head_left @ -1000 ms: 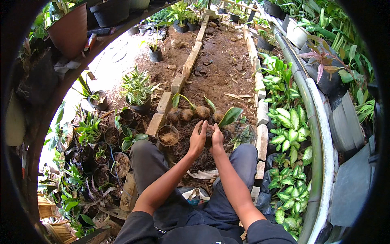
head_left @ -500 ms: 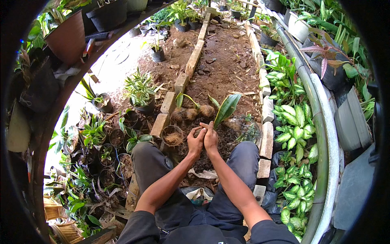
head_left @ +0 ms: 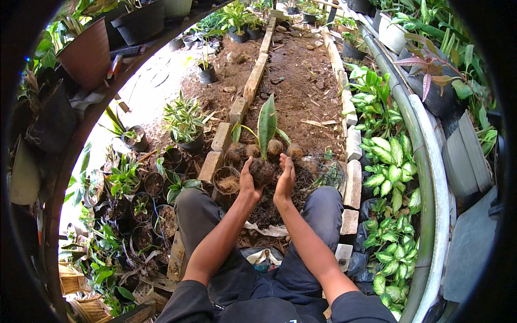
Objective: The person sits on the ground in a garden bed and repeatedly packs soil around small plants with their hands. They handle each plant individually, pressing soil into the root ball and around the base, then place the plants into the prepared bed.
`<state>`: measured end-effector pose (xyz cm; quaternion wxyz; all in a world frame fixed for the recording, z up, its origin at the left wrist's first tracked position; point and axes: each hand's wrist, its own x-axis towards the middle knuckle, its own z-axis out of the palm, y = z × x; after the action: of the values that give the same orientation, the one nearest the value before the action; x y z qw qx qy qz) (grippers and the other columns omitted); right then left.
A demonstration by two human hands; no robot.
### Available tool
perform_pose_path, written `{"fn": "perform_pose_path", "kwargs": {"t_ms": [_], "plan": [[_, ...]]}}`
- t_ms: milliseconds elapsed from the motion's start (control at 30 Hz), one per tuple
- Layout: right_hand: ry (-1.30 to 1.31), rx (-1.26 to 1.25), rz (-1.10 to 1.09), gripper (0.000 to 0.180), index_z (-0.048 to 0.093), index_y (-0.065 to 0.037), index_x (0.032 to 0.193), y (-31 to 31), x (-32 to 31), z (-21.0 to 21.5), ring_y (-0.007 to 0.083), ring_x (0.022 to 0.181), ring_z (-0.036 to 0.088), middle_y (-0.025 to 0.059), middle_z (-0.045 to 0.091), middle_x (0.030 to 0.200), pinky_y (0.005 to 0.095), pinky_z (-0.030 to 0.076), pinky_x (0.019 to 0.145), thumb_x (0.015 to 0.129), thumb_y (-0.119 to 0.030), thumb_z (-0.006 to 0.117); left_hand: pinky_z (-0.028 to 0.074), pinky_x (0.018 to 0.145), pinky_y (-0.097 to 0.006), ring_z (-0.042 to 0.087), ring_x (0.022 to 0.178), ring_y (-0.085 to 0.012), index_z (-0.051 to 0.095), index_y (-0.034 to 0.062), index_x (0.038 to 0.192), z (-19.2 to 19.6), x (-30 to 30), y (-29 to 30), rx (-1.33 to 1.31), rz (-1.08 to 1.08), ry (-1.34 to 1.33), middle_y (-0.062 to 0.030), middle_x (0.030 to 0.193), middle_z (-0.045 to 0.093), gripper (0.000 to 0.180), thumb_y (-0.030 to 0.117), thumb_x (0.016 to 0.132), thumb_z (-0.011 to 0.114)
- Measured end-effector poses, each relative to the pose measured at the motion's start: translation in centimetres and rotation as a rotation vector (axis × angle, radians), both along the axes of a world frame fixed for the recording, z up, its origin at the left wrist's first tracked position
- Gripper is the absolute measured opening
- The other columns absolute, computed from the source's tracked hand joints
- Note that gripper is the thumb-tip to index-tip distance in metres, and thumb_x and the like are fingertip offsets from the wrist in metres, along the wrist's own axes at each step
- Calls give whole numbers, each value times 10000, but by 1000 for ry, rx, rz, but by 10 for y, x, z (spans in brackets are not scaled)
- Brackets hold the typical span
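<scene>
A snake plant cutting (head_left: 266,126) stands upright in a dark round soil ball (head_left: 262,171), between my hands. My left hand (head_left: 249,180) cups the ball's left side. My right hand (head_left: 285,180) is open on the other side, fingers stretched forward, with a narrow gap to the ball. Just beyond lie several brown, fibrous root balls (head_left: 294,151), some with small leaves. To the left of my left hand is a see-through pot (head_left: 226,181) with brown fibre in it. Loose dark soil (head_left: 265,210) lies below my hands, between my knees.
Rows of bricks (head_left: 256,78) edge the dirt bed on both sides. Potted plants (head_left: 184,121) crowd the left, and variegated leafy plants (head_left: 390,161) line the right beside a bamboo pole (head_left: 428,215). Clear plastic (head_left: 333,175) lies near the right bricks.
My hands, pressed together around the ball before, have parted. The leaf has swung from leaning right to upright, and the soil ball now shows between my palms.
</scene>
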<state>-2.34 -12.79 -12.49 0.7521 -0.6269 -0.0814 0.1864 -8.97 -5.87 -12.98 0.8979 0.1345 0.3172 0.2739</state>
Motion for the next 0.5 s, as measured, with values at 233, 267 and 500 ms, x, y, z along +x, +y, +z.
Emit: {"fn": "perform_pose_path", "kwargs": {"t_ms": [233,267,500], "plan": [[639,242,76,434,668,-119,1142,3,5,-17,197,885,667,39,692,1002,361,549,833,970,-498,544,508,828,-312,628,928,-136,630,59,1093,-10,8,-25,536,41,339,-36,1034,668,428,469,1002,553],[640,335,159,418,668,-118,1130,2,7,-15,199,884,669,37,694,990,364,550,833,967,-486,552,467,866,-301,586,974,-124,621,26,1106,-9,7,-26,628,22,394,-46,1049,649,524,529,1007,512],[750,379,262,321,665,-123,1040,-3,17,-5,205,861,677,49,707,965,364,554,791,953,-421,584,375,1040,-347,566,1176,-264,604,-33,1242,11,-2,6,955,-170,623,-184,1230,633,723,617,1007,392]]}}
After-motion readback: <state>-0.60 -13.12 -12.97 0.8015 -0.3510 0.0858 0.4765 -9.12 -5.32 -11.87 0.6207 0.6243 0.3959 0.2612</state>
